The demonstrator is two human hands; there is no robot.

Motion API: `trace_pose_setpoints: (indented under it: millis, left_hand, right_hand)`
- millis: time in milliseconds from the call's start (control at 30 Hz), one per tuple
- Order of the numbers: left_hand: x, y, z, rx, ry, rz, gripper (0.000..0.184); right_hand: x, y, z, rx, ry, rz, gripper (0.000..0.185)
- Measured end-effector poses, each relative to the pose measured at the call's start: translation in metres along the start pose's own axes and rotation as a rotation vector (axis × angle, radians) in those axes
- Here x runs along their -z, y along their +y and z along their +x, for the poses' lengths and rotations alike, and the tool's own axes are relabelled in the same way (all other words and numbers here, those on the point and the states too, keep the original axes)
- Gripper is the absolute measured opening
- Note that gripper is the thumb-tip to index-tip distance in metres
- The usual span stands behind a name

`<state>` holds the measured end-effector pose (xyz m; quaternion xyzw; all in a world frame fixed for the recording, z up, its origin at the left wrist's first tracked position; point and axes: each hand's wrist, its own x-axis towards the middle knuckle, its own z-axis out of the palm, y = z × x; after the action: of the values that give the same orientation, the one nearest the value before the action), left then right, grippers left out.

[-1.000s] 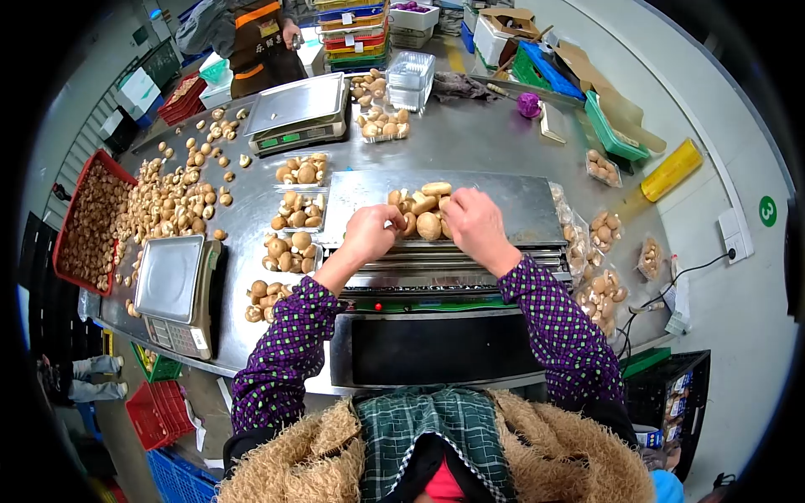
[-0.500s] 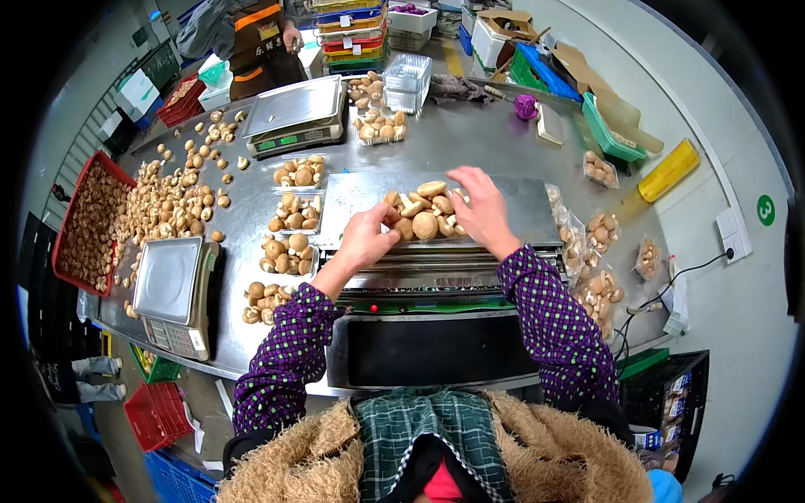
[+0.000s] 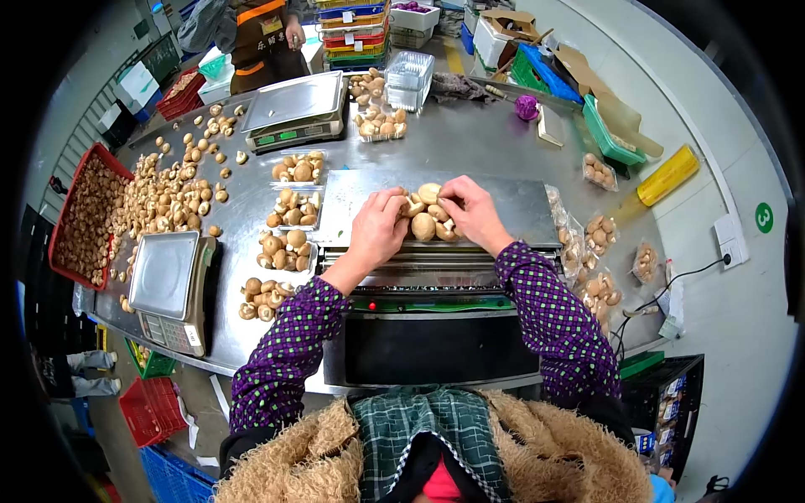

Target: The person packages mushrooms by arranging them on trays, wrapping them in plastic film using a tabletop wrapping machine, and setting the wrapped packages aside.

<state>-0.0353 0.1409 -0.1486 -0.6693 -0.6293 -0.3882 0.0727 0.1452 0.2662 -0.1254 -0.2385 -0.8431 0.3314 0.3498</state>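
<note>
Brown caps, both hands back on the pile

So half a second ago the right hand [image 3: 475, 215] had its fingers spread and lifted by the pile. Now they're bent down at its right edge, touching mushrooms. Left hand [image 3: 376, 230] has drawn its fingers together too, tucked against the left edge. Can't honestly tell if either one is pinching a mushroom or just pressing; the fingertips are too hidden.

The mushroom pile [image 3: 424, 227] sits between them on the flat metal plate [image 3: 521, 199], with one pale mushroom [image 3: 428, 193] at the far side. Less of the pile shows than before. My read: the work's gone from one hand on, one hand off, to both handling the pile together.

Can't make out a tray under it, fwiw. Left of the plate there's a column of mushroom portions [image 3: 285, 250], and bagged mushrooms [image 3: 599, 289] sit off to the right.
</note>
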Motion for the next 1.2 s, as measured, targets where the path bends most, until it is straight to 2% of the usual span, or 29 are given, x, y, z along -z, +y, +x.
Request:
trace_pose_setpoints:
  millis: [67, 233, 333, 400, 433, 500, 533, 567, 600, 633, 667, 733, 800, 867, 900, 933, 1000, 1067, 1133, 1200]
  left_hand:
    - [-0.005, 0.003, -0.002, -0.017, 0.078, -0.089, 0.030]
    - [0.001, 0.006, 0.001, 0.045, 0.084, -0.164, 0.039]
    - [-0.001, 0.004, -0.004, 0.034, 0.053, -0.163, 0.042]
    - [0.004, 0.008, -0.002, 0.067, 0.147, -0.207, 0.038]
    - [0.009, 0.007, -0.005, 0.074, 0.151, -0.207, 0.038]
    - [0.029, -0.003, -0.015, 0.093, 0.101, -0.142, 0.032]
    - [0.050, 0.000, -0.022, 0.196, 0.008, -0.105, 0.025]
    - [0.064, -0.005, -0.035, 0.269, -0.039, -0.029, 0.023]
    - [0.080, -0.011, -0.049, 0.363, -0.194, 0.153, 0.031]
    - [0.090, -0.014, -0.063, 0.348, -0.241, 0.290, 0.037]
    - [0.092, -0.012, -0.071, 0.354, -0.243, 0.287, 0.037]
    - [0.095, -0.005, -0.082, 0.351, -0.419, 0.456, 0.044]
    - [0.086, 0.002, -0.071, 0.369, -0.512, 0.501, 0.045]
    - [0.069, -0.002, -0.068, 0.519, -0.532, 0.363, 0.042]
    - [0.066, -0.005, -0.068, 0.658, -0.472, 0.143, 0.036]
    - [0.065, -0.009, -0.075, 0.631, -0.344, 0.090, 0.032]
    - [0.090, 0.003, -0.084, 0.897, -0.475, -0.285, 0.030]
    - [0.126, 0.021, -0.099, 1.292, -0.547, -0.862, 0.029]
    - [0.151, 0.048, -0.084, 1.367, -0.506, -1.421, 0.029]
    - [0.150, 0.071, -0.021, 0.988, 0.122, -1.242, 0.033]
  right_hand:
    - [-0.006, 0.003, -0.007, 0.051, 0.057, -0.034, 0.007]
    - [0.007, -0.005, 0.007, 0.071, 0.105, 0.020, 0.006]
    - [0.003, -0.002, -0.001, 0.085, 0.052, 0.000, 0.006]
    - [0.013, -0.002, 0.002, 0.053, 0.030, 0.031, 0.006]
    - [0.026, -0.009, 0.001, 0.052, 0.113, -0.002, 0.006]
    - [0.060, -0.019, -0.008, -0.009, 0.198, -0.094, 0.007]
    - [0.080, -0.017, -0.020, -0.066, 0.198, -0.157, 0.010]
    - [0.096, -0.012, -0.039, -0.187, 0.102, -0.253, 0.016]
    - [0.107, -0.008, -0.062, -0.309, 0.007, -0.348, 0.022]
    - [0.113, -0.005, -0.087, -0.402, -0.056, -0.476, 0.029]
    - [0.113, -0.001, -0.106, -0.493, -0.125, -0.606, 0.036]
    - [0.107, 0.004, -0.119, -0.622, -0.353, -0.736, 0.040]
    - [0.095, 0.002, -0.115, -0.628, -0.381, -0.729, 0.040]
    - [0.086, 0.010, -0.108, -0.650, -0.450, -0.423, 0.040]
    - [0.080, 0.023, -0.112, -0.581, -0.408, -0.365, 0.042]
    - [0.085, 0.016, -0.114, -0.586, -0.411, -0.363, 0.042]
    - [0.102, -0.020, -0.120, -0.943, -0.355, 0.180, 0.041]
    - [0.115, -0.050, -0.150, -1.102, -0.276, 0.610, 0.040]
    - [0.120, -0.094, -0.136, -1.119, -0.111, 1.028, 0.039]
    - [0.123, -0.079, -0.096, -0.541, 0.180, 1.271, 0.036]
